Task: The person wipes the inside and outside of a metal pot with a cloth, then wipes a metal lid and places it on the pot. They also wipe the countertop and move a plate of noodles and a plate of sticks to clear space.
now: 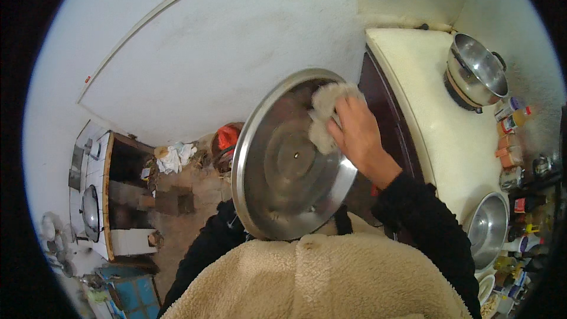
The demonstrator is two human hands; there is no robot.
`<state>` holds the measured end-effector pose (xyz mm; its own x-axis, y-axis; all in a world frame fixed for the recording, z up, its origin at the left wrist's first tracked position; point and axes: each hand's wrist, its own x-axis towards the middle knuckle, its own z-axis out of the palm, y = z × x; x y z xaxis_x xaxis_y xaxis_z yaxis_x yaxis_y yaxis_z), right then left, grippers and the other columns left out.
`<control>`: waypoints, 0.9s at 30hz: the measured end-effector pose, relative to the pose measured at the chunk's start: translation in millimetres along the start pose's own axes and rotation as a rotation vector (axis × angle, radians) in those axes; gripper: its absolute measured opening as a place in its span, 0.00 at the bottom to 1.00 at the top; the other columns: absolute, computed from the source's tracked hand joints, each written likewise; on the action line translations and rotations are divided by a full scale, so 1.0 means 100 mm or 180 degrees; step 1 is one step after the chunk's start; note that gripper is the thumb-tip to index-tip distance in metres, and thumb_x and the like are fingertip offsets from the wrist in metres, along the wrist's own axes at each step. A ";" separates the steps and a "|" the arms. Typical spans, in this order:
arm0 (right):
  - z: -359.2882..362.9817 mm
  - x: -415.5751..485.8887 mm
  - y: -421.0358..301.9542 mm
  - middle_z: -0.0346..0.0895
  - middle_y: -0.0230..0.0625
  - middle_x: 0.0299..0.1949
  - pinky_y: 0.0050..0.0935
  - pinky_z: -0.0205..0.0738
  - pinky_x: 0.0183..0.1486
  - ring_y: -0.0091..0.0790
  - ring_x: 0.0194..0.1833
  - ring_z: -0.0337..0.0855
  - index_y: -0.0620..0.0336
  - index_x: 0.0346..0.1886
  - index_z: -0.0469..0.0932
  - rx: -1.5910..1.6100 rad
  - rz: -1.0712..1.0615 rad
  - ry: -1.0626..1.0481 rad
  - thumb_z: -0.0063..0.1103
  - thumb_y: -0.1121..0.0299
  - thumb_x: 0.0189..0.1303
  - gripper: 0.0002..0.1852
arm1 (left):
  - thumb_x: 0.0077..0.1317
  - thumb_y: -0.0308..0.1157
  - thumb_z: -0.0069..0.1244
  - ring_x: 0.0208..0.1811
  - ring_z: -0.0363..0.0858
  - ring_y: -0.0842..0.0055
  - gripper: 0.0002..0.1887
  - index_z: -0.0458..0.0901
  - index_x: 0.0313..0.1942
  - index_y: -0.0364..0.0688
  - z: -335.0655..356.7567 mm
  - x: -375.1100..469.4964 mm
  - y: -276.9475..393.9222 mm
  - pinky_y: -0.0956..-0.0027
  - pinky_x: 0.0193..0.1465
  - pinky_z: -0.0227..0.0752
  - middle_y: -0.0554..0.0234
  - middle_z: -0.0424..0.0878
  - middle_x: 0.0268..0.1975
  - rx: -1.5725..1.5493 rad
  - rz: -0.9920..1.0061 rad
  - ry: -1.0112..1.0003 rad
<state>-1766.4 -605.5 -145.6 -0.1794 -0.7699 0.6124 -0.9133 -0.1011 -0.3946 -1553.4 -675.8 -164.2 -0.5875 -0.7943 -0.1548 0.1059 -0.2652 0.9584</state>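
A large round metal pan lid [288,190] is tilted up in front of my chest, its hollow inner side towards me. A small fixing shows at its centre. My right hand [361,135] grips a pale, fluffy cloth [325,102] and presses it on the lid's inner face, near the upper right rim. My left hand is out of sight; only its black sleeve [212,235] shows, running up behind the lid's lower left edge.
To my right, a pale counter [425,79] carries a steel pot [476,73] on a round base, a steel basin [487,226] and several bottles [514,122]. A tiled stove [104,177] with a wok lid [91,212] stands left. Beside the wall sits a bucket [221,155] holding something red.
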 end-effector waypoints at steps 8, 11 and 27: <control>-0.29 -1.05 0.18 0.78 0.38 0.29 0.28 0.72 0.35 0.31 0.33 0.77 0.62 0.31 0.80 0.2089 0.1262 -0.2879 0.65 0.68 0.46 0.10 | 0.72 0.38 0.42 0.48 0.78 0.71 0.15 0.72 0.52 0.38 0.55 0.45 -0.17 0.65 0.49 0.75 0.61 0.78 0.48 -0.0385 0.0026 -0.0062; -0.90 -1.07 0.38 0.77 0.28 0.28 0.21 0.68 0.36 0.19 0.33 0.73 0.61 0.35 0.82 0.3010 0.1935 -0.2052 0.67 0.66 0.49 0.12 | 0.72 0.38 0.42 0.48 0.78 0.71 0.15 0.72 0.52 0.38 0.68 0.50 -0.23 0.65 0.49 0.75 0.61 0.78 0.47 -0.0385 0.0006 -0.0095; -1.99 -1.85 0.26 0.74 0.36 0.43 0.21 0.73 0.36 0.24 0.35 0.78 0.58 0.60 0.69 0.0710 0.2381 0.1440 0.61 0.76 0.58 0.25 | 0.72 0.38 0.42 0.48 0.78 0.71 0.15 0.73 0.51 0.38 1.13 0.66 -0.30 0.66 0.49 0.75 0.61 0.78 0.46 -0.0079 0.0647 -0.0008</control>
<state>-1830.2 -340.1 -133.0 -0.8680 -0.3668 0.3348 -0.4165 0.1705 -0.8930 -1685.5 -658.5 -176.0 -0.5538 -0.8316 0.0419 0.2422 -0.1128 0.9636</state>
